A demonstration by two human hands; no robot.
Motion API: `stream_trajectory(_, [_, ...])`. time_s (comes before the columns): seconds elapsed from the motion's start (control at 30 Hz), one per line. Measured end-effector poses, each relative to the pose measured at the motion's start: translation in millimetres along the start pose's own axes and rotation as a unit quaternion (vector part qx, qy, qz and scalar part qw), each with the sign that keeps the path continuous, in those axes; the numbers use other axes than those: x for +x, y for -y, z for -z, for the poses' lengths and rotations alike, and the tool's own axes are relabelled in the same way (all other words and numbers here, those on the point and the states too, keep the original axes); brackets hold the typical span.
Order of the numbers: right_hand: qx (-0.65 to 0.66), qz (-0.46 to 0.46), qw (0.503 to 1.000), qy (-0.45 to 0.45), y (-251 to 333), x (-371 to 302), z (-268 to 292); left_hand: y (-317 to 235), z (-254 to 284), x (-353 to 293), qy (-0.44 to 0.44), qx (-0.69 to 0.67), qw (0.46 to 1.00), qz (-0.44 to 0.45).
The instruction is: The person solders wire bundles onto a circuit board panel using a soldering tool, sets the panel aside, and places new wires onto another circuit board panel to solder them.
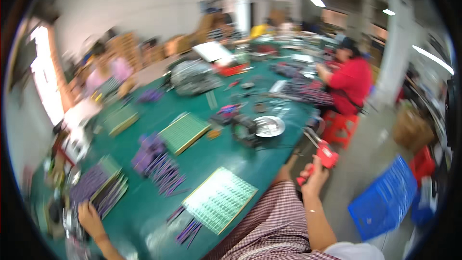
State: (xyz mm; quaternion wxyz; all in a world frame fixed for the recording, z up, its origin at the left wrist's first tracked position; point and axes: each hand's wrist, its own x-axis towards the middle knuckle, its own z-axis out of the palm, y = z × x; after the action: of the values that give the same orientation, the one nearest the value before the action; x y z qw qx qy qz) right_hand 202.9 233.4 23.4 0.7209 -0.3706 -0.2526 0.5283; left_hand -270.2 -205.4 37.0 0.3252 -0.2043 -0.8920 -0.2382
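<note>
My right hand (315, 175) is closed around the handle of a red gun-shaped tool (328, 155), held off the table's near edge beside my checked apron. A pale rod or cord shows at its far end. On the left, my left hand (89, 217) reaches to the near edge of a board covered with purple strips (90, 183); blur hides its fingertips and whether they touch. Between my hands lies a pale green slotted board (221, 200), with thin purple sticks (188, 231) by its left corner. Farther back are a purple bundle of sticks (161, 168) and another green slotted board (184, 133).
The green table (144, 207) also bears a round metal dish (269, 126), a dark tape roll (244, 130) and a grey plastic bag (195, 76). A person in red (350, 79) sits at the far right. A blue plastic crate (385, 197) stands on the floor to the right.
</note>
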Motion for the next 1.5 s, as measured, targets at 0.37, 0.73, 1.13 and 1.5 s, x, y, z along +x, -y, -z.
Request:
stream_trajectory(0.37, [0.094, 0.330, 0.938, 0.044, 183.4, 134.3, -56.3, -96.7, 19.4, -15.0, 0.055, -0.032, 0.974, -0.219])
stream_trajectory(0.73, [-0.012, 0.109, 0.993, 0.036, 122.8, 120.6, 63.7, -86.2, -25.7, -34.6, 0.001, -0.072, 0.958, -0.278])
stream_trajectory(1.13, [-0.021, -0.005, 0.998, 0.052, 64.8, 125.2, 45.8, -34.7, -76.8, -48.3, -0.011, -0.008, 0.987, -0.159])
stream_trajectory(1.5, [-0.014, 0.082, 0.991, 0.104, 42.6, 158.3, 16.4, -25.9, -97.8, -49.6, 0.064, 0.037, 0.992, -0.100])
